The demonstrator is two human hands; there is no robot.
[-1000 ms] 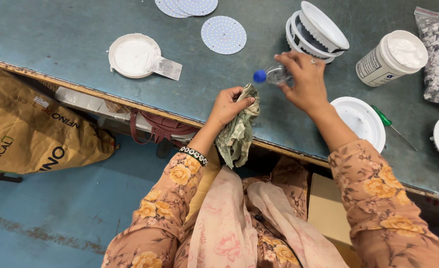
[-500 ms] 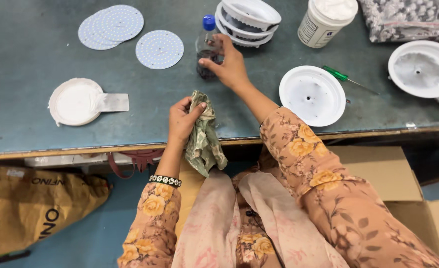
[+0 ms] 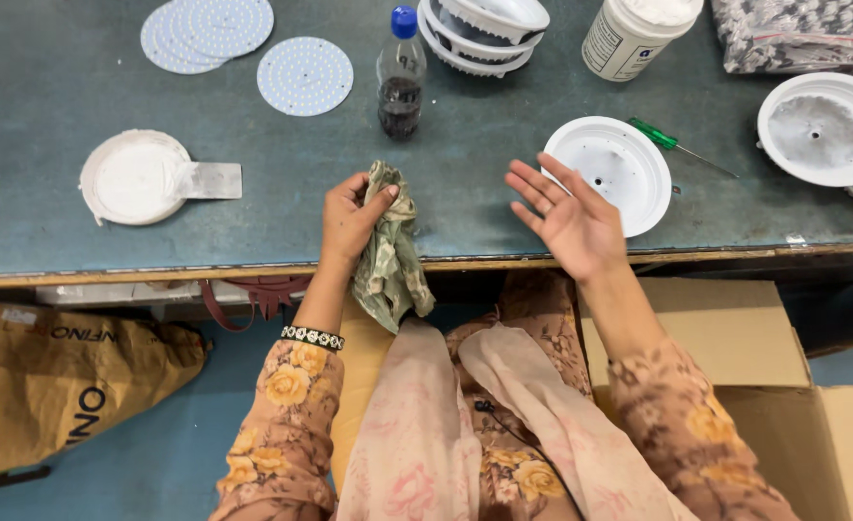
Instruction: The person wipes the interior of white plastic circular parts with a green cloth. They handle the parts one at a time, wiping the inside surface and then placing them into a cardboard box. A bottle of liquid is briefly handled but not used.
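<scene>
My left hand (image 3: 349,220) grips a crumpled greenish cloth (image 3: 392,256) at the near edge of the grey-green table (image 3: 79,251); the cloth hangs down over the edge. My right hand (image 3: 569,217) is open, palm up, fingers spread, holding nothing, just beside a white round housing (image 3: 617,164). A small plastic bottle (image 3: 400,77) with a blue cap and dark liquid stands upright on the table beyond both hands, untouched.
Round white perforated discs (image 3: 304,75) lie at the back left. A white dish with a flat scraper (image 3: 137,178) sits left. Stacked white housings (image 3: 484,29), a white jar (image 3: 634,34), a green screwdriver (image 3: 672,143), more housings (image 3: 817,125). Cardboard box (image 3: 735,338), brown sack (image 3: 50,386).
My right hand set the bottle down on the table, let go and drew back toward me, now open. My left hand kept hold of the cloth.
</scene>
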